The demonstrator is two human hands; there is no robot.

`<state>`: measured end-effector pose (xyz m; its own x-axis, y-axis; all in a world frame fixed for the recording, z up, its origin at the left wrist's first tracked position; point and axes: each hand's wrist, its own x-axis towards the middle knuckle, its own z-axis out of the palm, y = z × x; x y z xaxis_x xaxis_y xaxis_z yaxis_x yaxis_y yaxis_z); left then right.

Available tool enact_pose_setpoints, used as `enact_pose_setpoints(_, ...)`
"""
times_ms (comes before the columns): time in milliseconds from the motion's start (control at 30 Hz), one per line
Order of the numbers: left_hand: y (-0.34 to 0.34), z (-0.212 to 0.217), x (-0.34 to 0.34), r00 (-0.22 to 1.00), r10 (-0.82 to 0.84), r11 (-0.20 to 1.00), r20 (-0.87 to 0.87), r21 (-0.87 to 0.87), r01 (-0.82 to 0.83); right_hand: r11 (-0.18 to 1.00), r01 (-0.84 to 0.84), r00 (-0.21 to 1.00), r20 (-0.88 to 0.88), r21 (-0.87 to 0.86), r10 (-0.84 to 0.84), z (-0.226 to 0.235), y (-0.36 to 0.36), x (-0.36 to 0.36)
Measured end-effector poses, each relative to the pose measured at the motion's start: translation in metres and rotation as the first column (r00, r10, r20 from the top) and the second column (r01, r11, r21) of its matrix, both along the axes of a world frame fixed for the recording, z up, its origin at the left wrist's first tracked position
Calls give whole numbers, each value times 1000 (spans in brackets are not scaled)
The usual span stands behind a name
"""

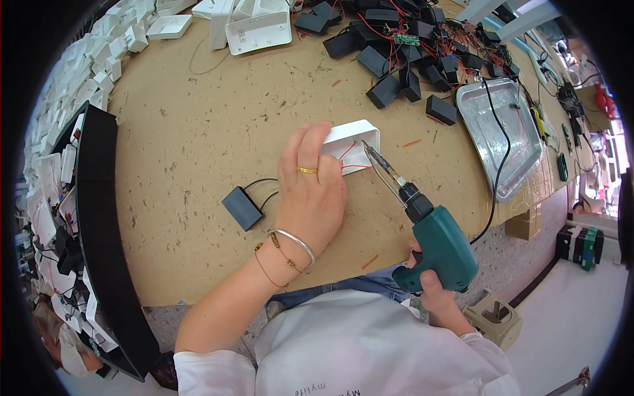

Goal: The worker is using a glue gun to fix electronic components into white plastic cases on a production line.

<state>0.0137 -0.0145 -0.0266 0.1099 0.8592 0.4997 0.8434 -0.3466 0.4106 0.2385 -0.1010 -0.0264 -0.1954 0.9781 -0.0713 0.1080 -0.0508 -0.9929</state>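
My left hand (312, 178) is closed round a white plastic housing (353, 132), holding it on the cardboard-covered table. Red wires (356, 166) show inside the housing; the rest of its interior is hidden by my fingers. A green soldering gun (444, 247) is gripped in my right hand (432, 287). Its metal tip reaches into the open right end of the housing; whether it touches anything there I cannot tell. Beside my left wrist lies a black box (242, 208), with two black leads running from it under my left hand.
Several black boxes (383, 91) with red wires and a green circuit board (406, 39) are heaped at the back right. A metal tray (535, 155) lies at right, crossed by the gun's black cord. White housings (259, 39) are piled back left; a black bin (99, 218) stands left.
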Motion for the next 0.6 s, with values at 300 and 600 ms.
enact_pose_setpoints(300, 0, -3, -1, 1000, 0, 1000, 25, 17, 0, 996, 74, 988, -129, -53, -80, 7, 0, -8)
enact_pose_setpoints(600, -3, 7, -11, 992, -70, 997, 105, 50, 65, 999, 37, 986, -161, -3, -37, 8, 2, -6)
